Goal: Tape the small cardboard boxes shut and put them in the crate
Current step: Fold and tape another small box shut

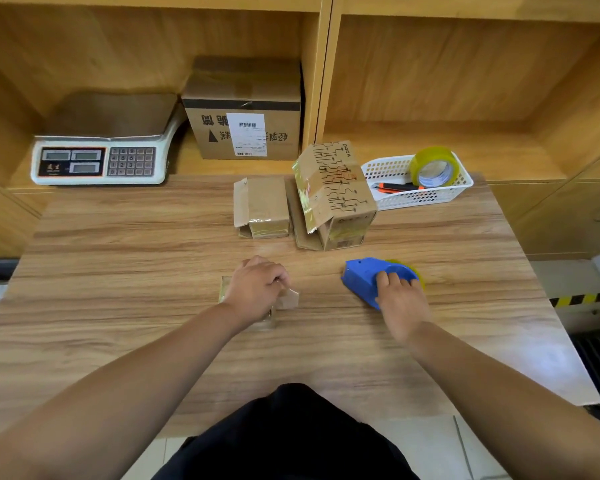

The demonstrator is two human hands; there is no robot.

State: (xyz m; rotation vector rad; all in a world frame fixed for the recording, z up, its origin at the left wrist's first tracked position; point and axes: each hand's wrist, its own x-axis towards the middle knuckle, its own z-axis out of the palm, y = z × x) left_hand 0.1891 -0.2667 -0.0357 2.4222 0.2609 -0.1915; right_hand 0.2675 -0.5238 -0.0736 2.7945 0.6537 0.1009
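My left hand (pixel 257 289) presses down on a small cardboard box (pixel 289 299) at the table's middle, covering most of it; one flap sticks out to the right. My right hand (pixel 400 299) grips a blue tape dispenser (pixel 364 277) with a yellowish roll, resting on the table to the right. Behind them lie a small flat box (pixel 262 206) with an open side flap and a printed box (pixel 336 192) tilted on another box, its flap hanging open. No crate is in view.
A white perforated basket (pixel 388 171) at the back right holds a tape roll (pixel 433 166) and an orange cutter (pixel 395 187). On the shelf behind stand a weighing scale (pixel 101 157) and a large labelled carton (pixel 243 109). The wooden table (pixel 118 254) ends at right.
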